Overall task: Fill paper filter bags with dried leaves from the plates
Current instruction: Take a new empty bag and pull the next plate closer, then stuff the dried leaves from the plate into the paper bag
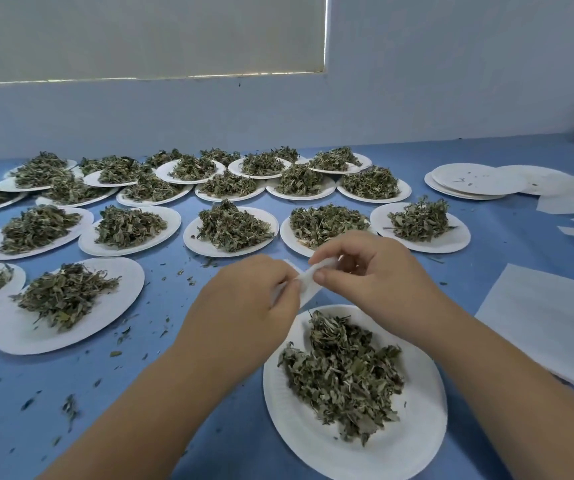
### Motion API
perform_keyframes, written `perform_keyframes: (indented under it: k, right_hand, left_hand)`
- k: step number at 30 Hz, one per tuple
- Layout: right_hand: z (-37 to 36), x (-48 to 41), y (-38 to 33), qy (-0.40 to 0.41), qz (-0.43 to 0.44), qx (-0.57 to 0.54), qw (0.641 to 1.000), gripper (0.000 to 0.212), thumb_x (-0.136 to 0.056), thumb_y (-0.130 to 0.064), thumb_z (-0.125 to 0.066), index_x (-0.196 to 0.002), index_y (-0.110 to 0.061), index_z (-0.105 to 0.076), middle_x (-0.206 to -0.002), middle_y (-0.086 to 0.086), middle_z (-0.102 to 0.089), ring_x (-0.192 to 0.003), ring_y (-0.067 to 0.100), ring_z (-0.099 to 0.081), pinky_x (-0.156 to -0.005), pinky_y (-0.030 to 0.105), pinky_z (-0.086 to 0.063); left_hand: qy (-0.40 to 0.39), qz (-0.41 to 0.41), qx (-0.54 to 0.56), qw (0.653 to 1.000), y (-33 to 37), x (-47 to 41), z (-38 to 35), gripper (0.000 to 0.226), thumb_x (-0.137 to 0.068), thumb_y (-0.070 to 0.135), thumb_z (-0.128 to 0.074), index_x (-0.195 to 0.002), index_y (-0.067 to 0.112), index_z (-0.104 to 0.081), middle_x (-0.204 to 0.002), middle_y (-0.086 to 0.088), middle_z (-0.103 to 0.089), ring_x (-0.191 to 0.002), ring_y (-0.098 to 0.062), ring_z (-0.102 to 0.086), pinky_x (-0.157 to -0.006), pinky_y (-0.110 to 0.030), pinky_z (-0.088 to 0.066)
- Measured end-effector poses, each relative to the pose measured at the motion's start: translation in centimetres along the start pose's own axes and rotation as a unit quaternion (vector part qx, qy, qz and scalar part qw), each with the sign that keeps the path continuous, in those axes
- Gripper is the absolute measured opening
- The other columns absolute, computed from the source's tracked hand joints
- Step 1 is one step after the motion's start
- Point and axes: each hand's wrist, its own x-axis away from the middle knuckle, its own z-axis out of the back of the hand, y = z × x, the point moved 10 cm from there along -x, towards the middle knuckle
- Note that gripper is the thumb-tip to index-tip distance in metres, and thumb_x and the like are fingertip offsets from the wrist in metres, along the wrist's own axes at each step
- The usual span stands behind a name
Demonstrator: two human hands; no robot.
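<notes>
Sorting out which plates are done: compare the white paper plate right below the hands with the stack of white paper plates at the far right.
The nearest white paper plate lies singly and carries a heap of dried green leaves; the stacked white paper plates lie several deep and hold only a few crumbs. The near plate sits under the hands, while the stack sits far off beside loose white paper sheets. Both are round, white, and rest on the blue table.

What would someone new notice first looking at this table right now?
First, the two hands at the centre: the left hand and right hand pinch a small white filter bag between them, above the nearest plate of dried leaves. Behind them, rows of leaf-heaped plates cover the blue table, with a stack of emptied plates at the far right.
</notes>
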Motion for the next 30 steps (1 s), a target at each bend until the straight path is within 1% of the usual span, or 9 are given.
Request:
perform_keyframes:
  k: [3,8,12,14,17,21,25,27,30]
  right_hand:
    - [0.8,0.2,0.0,0.047,0.002,-0.005,0.999,0.019,-0.079,-0.022,-0.076,-0.086,-0.029,-0.060,-0.072,-0.011,-0.047,-0.058,0.005,-0.045,-0.058,0.017,-0.039]
    - [0.0,0.5,-0.6,0.026,0.009,-0.047,0.999,0.024,-0.082,-0.027,-0.071,-0.097,-0.035,-0.053,-0.061,-0.010,-0.044,-0.052,0.004,-0.043,-0.053,0.019,-0.040]
    - [-0.8,0.2,-0.3,0.027,-0.015,-0.040,0.999,0.028,-0.084,-0.027,-0.064,-0.103,-0.040,-0.049,-0.064,-0.008,-0.048,-0.064,0.023,-0.060,-0.064,0.043,-0.055]
    - [-1.1,0.1,0.0,0.023,-0.027,-0.042,0.998,0.030,-0.081,-0.025,-0.059,-0.103,-0.042,-0.049,-0.066,-0.010,-0.048,-0.070,0.026,-0.062,-0.066,0.046,-0.056]
    - [-1.2,0.1,0.4,0.023,-0.047,-0.060,0.997,0.035,-0.070,-0.023,-0.051,-0.100,-0.041,-0.050,-0.066,-0.014,-0.047,-0.073,0.031,-0.063,-0.065,0.044,-0.054]
    - [-0.8,-0.2,0.3,0.033,-0.039,-0.074,0.996,0.033,-0.068,-0.017,-0.051,-0.095,-0.037,-0.055,-0.064,-0.011,-0.046,-0.073,0.034,-0.060,-0.065,0.041,-0.052]
    - [-0.8,-0.2,0.4,0.035,-0.041,-0.078,0.995,0.034,-0.065,-0.016,-0.051,-0.093,-0.035,-0.058,-0.064,-0.012,-0.044,-0.064,0.028,-0.053,-0.057,0.032,-0.048]
    - [-1.1,-0.1,0.2,0.024,-0.036,-0.085,0.995,0.035,-0.065,-0.013,-0.052,-0.093,-0.032,-0.059,-0.065,-0.014,-0.043,-0.056,0.010,-0.044,-0.053,0.029,-0.044]
    - [-1.5,0.0,-0.2,0.004,-0.024,-0.104,0.994,0.035,-0.070,-0.002,-0.054,-0.092,-0.028,-0.062,-0.068,-0.013,-0.043,-0.061,0.008,-0.040,-0.053,0.022,-0.038]
  left_hand:
    - [0.028,0.027,0.018,0.999,-0.8,-0.2,0.5,0.016,-0.088,0.023,-0.061,-0.074,0.022,-0.068,-0.070,0.013,-0.061,-0.075,-0.004,-0.054,-0.063,-0.017,-0.040]
    - [0.051,0.053,0.046,0.996,-1.2,-0.1,0.8,0.019,-0.085,0.022,-0.063,-0.066,0.020,-0.064,-0.063,0.009,-0.057,-0.065,-0.005,-0.051,-0.055,-0.015,-0.035]
    - [0.045,0.056,0.058,0.996,-0.8,0.0,0.4,0.023,-0.084,0.026,-0.065,-0.062,0.026,-0.056,-0.063,0.011,-0.053,-0.060,-0.003,-0.048,-0.052,-0.015,-0.032]
    - [0.040,0.058,0.061,0.996,-0.8,0.0,0.1,0.024,-0.083,0.027,-0.067,-0.063,0.027,-0.055,-0.065,0.013,-0.054,-0.061,-0.002,-0.049,-0.052,-0.014,-0.033]
    - [0.035,0.071,0.068,0.995,-1.1,0.0,-0.1,0.021,-0.082,0.028,-0.069,-0.065,0.026,-0.056,-0.070,0.023,-0.056,-0.061,0.002,-0.049,-0.053,-0.013,-0.034]
    - [0.019,0.094,0.086,0.992,-1.6,-0.1,-0.3,0.016,-0.082,0.032,-0.068,-0.069,0.027,-0.059,-0.064,0.030,-0.055,-0.060,0.005,-0.050,-0.054,-0.009,-0.035]
    - [0.021,0.127,0.119,0.984,-2.6,-0.2,-0.1,0.016,-0.086,0.029,-0.063,-0.070,0.026,-0.061,-0.060,0.019,-0.058,-0.050,-0.001,-0.049,-0.048,-0.011,-0.037]
    - [0.018,0.160,0.144,0.976,-3.4,-0.2,0.0,0.017,-0.087,0.024,-0.058,-0.070,0.024,-0.061,-0.059,0.010,-0.062,-0.047,-0.006,-0.054,-0.047,-0.018,-0.045]
    - [0.017,0.200,0.180,0.963,-4.4,-0.2,0.1,0.015,-0.088,0.018,-0.055,-0.074,0.018,-0.061,-0.059,-0.001,-0.063,-0.043,-0.013,-0.061,-0.042,-0.024,-0.048]
